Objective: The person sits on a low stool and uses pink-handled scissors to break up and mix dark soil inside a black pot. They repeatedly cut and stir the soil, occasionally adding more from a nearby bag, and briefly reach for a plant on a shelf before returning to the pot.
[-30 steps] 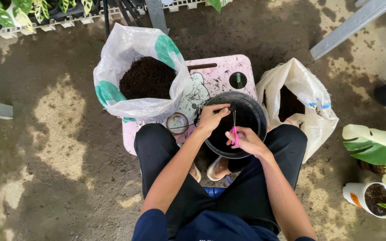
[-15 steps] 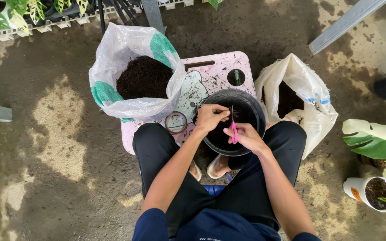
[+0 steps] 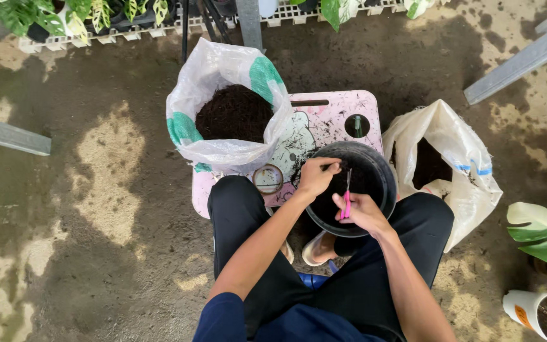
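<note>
While left hand [image 3: 316, 177] dips into black pot [image 3: 375, 166], right hand [image 3: 361, 212] half-hides pink scissors [image 3: 345, 204]

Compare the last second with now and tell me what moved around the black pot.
Hardly anything moved. The left hand remains pinched at the rim of the black pot, and the right hand still holds the pink-handled scissors over it, blades pointing up. Nothing was picked up or let go. Both soil bags and the pink stool stayed put.
</note>
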